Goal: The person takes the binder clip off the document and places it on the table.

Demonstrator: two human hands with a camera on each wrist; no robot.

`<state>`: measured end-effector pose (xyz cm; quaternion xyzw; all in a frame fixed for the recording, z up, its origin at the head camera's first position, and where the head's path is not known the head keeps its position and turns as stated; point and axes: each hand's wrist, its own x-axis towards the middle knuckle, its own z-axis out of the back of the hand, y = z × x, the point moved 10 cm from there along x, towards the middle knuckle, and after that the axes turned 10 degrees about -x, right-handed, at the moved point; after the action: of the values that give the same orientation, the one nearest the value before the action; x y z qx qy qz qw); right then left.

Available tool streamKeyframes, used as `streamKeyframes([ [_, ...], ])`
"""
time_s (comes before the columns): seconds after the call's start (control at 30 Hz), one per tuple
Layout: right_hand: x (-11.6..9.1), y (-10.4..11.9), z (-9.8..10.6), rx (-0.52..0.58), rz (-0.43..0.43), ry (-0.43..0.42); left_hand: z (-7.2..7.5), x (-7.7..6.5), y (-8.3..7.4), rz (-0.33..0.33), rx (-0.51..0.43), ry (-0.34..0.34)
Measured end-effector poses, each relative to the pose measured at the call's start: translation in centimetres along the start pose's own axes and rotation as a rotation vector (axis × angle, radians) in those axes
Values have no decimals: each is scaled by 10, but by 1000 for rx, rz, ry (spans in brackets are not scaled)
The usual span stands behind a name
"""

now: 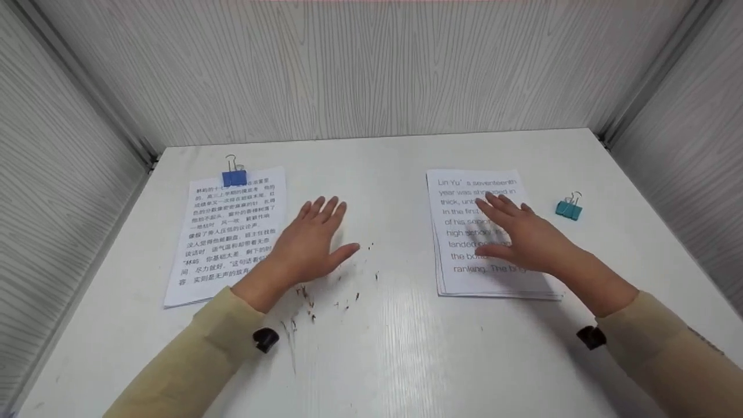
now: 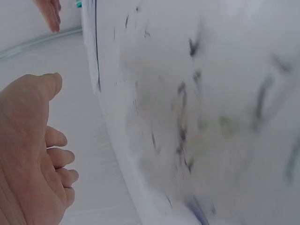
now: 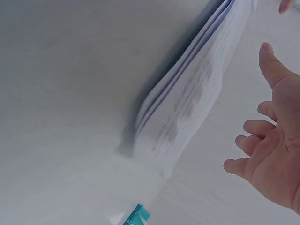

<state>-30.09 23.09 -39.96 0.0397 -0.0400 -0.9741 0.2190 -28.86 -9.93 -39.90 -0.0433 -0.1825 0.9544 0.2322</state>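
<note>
My left hand (image 1: 307, 244) is held above the table beside a stack of printed sheets (image 1: 226, 232) in Chinese, fingers extended and nothing in it. A blue binder clip (image 1: 234, 177) sits at that stack's top edge with its wire handles up. Over a second stack of sheets (image 1: 464, 278), printed in English, hovers my right hand (image 1: 528, 235), also with fingers extended and holding nothing. In the right wrist view a gap shows between the right hand (image 3: 276, 136) and these sheets (image 3: 187, 103). A teal binder clip (image 1: 569, 209) lies on the table right of the English stack.
The white table (image 1: 383, 348) carries scattered dark marks (image 1: 305, 296) between the two stacks. A wood-grain panel (image 1: 371, 69) rises at its back edge. More panels stand at the left (image 1: 52, 145) and right (image 1: 691, 116).
</note>
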Motion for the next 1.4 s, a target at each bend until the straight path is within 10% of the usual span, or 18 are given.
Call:
streamKeyframes([
  [0.8,96,214,-21,-73,282,-12,39,-109,153,217,61,-51],
  [1.4,136,303,-61,-223,329,139,38,-138,191,270,65,9],
])
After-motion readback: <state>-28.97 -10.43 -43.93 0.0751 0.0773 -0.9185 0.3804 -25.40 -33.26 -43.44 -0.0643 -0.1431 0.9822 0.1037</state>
